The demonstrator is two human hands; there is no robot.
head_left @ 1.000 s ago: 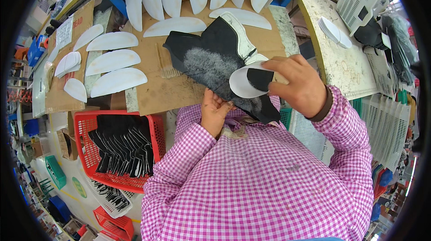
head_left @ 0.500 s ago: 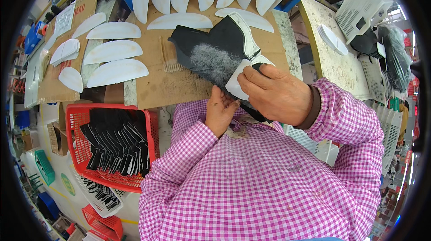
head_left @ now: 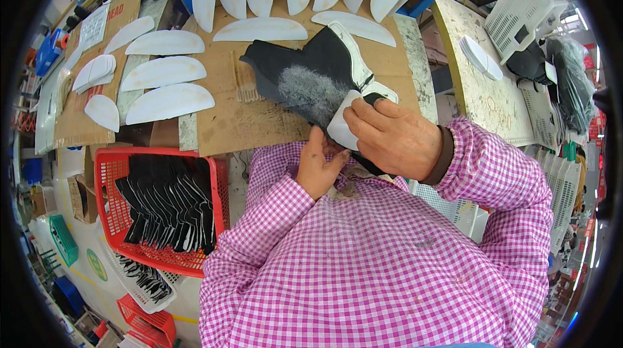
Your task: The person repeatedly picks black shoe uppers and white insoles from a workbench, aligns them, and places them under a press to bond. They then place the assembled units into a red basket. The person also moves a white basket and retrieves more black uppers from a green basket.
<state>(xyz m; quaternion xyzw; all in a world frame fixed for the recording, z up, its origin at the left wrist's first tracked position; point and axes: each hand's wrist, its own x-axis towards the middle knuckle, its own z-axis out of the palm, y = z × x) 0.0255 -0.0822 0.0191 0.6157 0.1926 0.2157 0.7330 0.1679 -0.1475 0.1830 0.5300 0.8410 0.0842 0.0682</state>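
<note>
A black shoe upper [head_left: 292, 66] with pale edging lies spread across the cardboard's front edge, a fuzzy grey-white patch on its surface. My right hand [head_left: 392, 134] is closed on a white half-moon stiffener [head_left: 342, 124], which bends against the upper beside that patch. Part of the stiffener is hidden under my right fingers. My left hand [head_left: 318, 165] pinches the near edge of the upper, its thumb toward the stiffener's lower end. What lies under the left fingers is partly hidden.
Several white half-moon stiffeners [head_left: 170, 104] are laid out on the cardboard [head_left: 233, 131] at left and along the back. A red basket [head_left: 102, 199] at my left holds stacked black pieces. A side table [head_left: 483, 98] stands at right with a white basket [head_left: 522, 14].
The stiffener has turned and bent more at its lower end, as my right hand has shifted slightly down. The upper has slid a little to the left. My left hand stays almost in place.
</note>
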